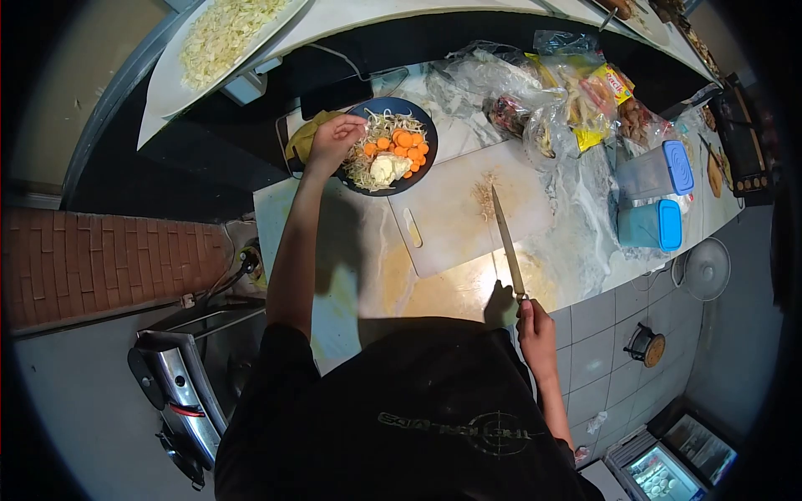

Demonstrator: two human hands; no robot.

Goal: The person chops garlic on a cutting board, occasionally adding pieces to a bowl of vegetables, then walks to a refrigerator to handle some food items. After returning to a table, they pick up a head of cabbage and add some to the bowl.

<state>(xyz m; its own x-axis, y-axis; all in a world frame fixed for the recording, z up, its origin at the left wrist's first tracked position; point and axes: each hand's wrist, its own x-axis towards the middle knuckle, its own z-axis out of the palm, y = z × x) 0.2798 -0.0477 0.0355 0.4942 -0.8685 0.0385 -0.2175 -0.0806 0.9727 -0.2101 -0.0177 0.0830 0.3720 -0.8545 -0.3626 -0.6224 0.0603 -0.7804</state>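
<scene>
My left hand is over the left side of a dark plate, its fingers bent together near bean sprouts; whether they pinch anything is too small to tell. Sliced carrots and a pale lump lie on the same plate. In my right hand is the handle of a long knife, its blade reaching over a white cutting board. Small chopped bits lie on the board by the knife tip.
Plastic bags of food fill the back right of the marble counter. Two lidded containers stand at the right. A raised shelf edge runs behind, bearing a tray of chopped pale food. A stove is at the lower left.
</scene>
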